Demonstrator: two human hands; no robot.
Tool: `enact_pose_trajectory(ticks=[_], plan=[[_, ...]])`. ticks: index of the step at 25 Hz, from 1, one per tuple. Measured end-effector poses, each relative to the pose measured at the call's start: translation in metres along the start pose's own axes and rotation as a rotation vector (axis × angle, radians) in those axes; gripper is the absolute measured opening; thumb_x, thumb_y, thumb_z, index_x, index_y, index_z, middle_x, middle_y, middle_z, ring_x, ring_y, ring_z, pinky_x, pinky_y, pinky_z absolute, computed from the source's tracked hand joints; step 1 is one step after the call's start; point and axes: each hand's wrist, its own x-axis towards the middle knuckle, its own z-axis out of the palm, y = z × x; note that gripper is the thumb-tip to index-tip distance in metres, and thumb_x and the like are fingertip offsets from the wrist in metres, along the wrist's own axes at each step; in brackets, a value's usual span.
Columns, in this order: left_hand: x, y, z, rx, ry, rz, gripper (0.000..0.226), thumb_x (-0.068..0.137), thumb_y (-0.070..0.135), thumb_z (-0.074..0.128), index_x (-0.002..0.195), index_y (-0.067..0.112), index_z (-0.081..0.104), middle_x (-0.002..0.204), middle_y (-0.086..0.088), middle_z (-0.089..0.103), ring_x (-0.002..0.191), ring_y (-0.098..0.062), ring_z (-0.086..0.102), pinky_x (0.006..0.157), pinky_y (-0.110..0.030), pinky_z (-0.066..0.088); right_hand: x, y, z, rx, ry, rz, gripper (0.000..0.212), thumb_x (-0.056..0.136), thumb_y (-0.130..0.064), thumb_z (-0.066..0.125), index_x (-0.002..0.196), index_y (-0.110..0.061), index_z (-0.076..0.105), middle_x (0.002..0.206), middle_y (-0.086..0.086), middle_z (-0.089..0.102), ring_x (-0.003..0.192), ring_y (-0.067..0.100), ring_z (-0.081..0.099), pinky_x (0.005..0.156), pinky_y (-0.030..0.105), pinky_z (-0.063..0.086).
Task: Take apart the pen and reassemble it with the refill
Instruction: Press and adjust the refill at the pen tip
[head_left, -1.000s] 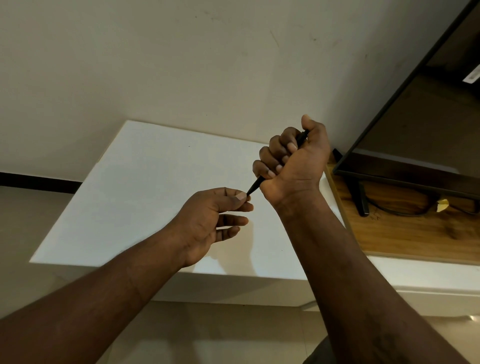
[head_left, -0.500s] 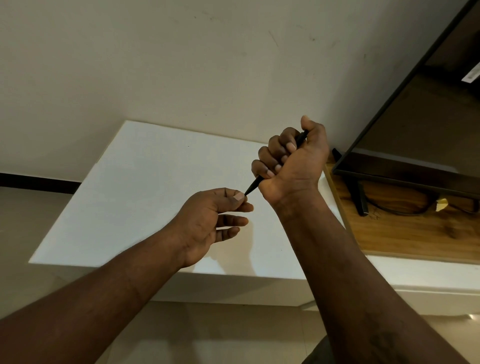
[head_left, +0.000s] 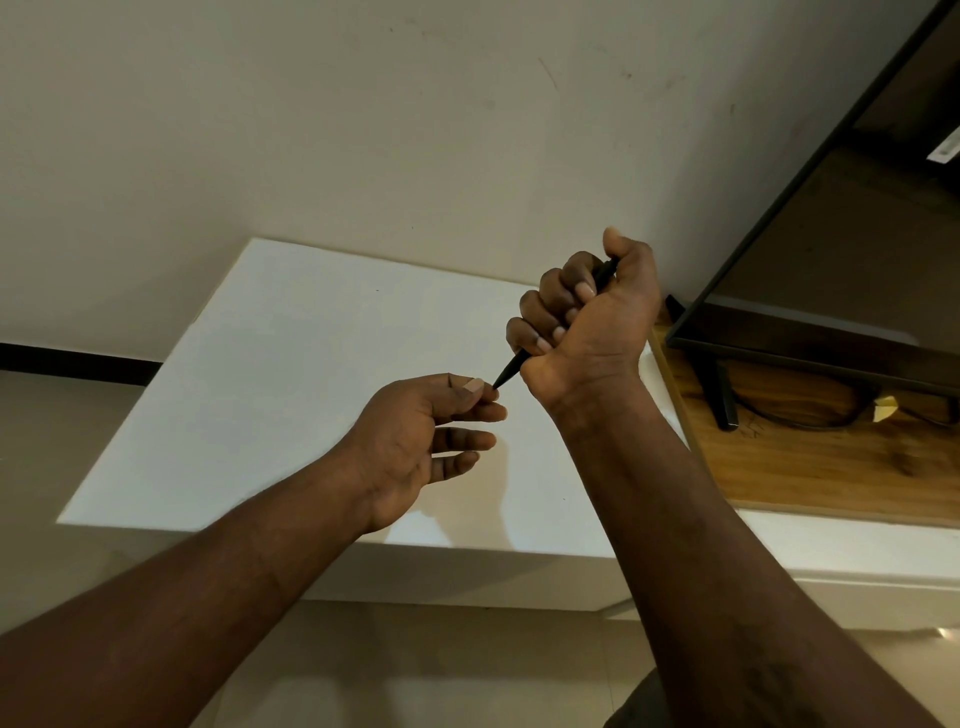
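Note:
My right hand (head_left: 597, 322) grips a black pen (head_left: 511, 370) in a closed fist, held above the white tabletop (head_left: 260, 389). The pen's upper end shows beside the thumb, and its pointed tip sticks out below the fist, aimed down and left. My left hand (head_left: 415, 431) is just left of that tip. Its thumb and index finger pinch together right at the point, while the other fingers stay loosely straight. Most of the pen's barrel is hidden inside the fist. No separate refill is visible.
A dark television (head_left: 831, 260) stands on a wooden board (head_left: 805, 467) to the right, with its black foot (head_left: 722, 395) and a cable (head_left: 810, 423) on the board. A pale wall rises behind, and the floor lies below the table's near edge.

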Motion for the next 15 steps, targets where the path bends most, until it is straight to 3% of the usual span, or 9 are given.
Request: enact_pose_trajectory(ticks=[15], plan=[[0.0015, -0.0019, -0.0007, 0.01, 0.004, -0.007, 0.023, 0.102, 0.026, 0.062, 0.096, 0.015, 0.081, 0.101, -0.006, 0.083, 0.073, -0.015, 0.076, 0.06, -0.028, 0.059, -0.0004, 0.0009, 0.0003, -0.009, 0.014, -0.004, 0.054, 0.1, -0.048, 0.048, 0.058, -0.018, 0.032, 0.052, -0.002, 0.02, 0.043, 0.013, 0.014, 0.043, 0.022, 0.017]])
